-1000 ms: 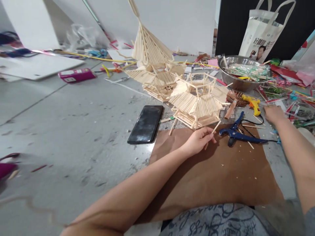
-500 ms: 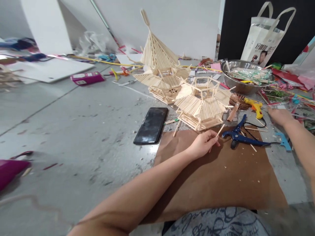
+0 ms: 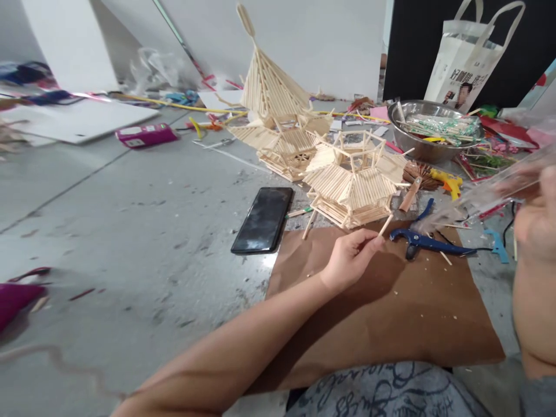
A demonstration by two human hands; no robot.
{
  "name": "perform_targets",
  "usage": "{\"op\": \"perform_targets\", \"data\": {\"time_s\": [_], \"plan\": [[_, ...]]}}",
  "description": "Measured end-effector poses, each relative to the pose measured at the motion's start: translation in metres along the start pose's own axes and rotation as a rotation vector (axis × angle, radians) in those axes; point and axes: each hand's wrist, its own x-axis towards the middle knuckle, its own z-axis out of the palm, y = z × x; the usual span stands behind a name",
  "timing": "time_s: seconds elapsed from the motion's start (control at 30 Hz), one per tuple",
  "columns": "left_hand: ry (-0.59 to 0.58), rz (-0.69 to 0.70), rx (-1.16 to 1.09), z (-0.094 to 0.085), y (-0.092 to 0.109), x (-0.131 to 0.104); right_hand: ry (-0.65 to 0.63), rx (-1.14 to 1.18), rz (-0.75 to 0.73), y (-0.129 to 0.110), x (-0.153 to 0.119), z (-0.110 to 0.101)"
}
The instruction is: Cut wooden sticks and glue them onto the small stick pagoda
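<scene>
A short stick [image 3: 386, 225] is pinched between the thumb and fingers of the left hand [image 3: 351, 259], just on the near side of the stick-built model [image 3: 353, 188] and left of the blue cutter [image 3: 428, 241], while a clear plastic wrapper [image 3: 478, 196] is clasped in the right hand [image 3: 537, 223] at the right.

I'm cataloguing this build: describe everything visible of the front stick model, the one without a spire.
The front stick model looks made of pale wood: a many-sided base of stacked sticks, sloping roof panels, and a bare open frame on top. It stands upright at the far edge of the brown sheet. The left hand pinches a stick near the base; contact is unclear.
</scene>
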Motion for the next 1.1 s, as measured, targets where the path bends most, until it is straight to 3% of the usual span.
{"op": "perform_targets", "data": {"time_s": [0.03,0.07,0.13,0.2,0.27,0.5,0.6,0.73,1.1], "plan": [[0.024,-0.010,-0.025,-0.001,0.004,-0.001,-0.071,0.154,0.117,-0.003,-0.009,0.009],[0.035,-0.031,-0.050,-0.002,0.008,-0.001,-0.232,0.249,0.312,-0.002,-0.019,0.018],[0.015,-0.101,-0.103,-0.003,0.013,-0.001,-0.414,0.331,0.682,0.006,-0.038,0.034],[-0.027,-0.179,-0.146,-0.002,0.013,0.001,-0.453,0.357,0.894,0.019,-0.056,0.046],[-0.049,-0.231,-0.177,0.000,0.010,0.002,-0.466,0.355,1.008,0.029,-0.068,0.054],[-0.110,-0.350,-0.317,0.008,0.000,0.004,-0.463,0.378,1.049,0.043,-0.081,0.059],[-0.137,-0.378,-0.361,0.009,-0.001,0.002,-0.578,0.392,1.038,0.044,-0.083,0.057],[-0.135,-0.351,-0.360,0.009,-0.001,0.001,-0.747,0.422,1.129,0.043,-0.082,0.056],[-0.187,-0.410,-0.630,0.014,0.002,-0.002,-0.735,0.631,1.086,0.035,-0.080,0.054]]}}
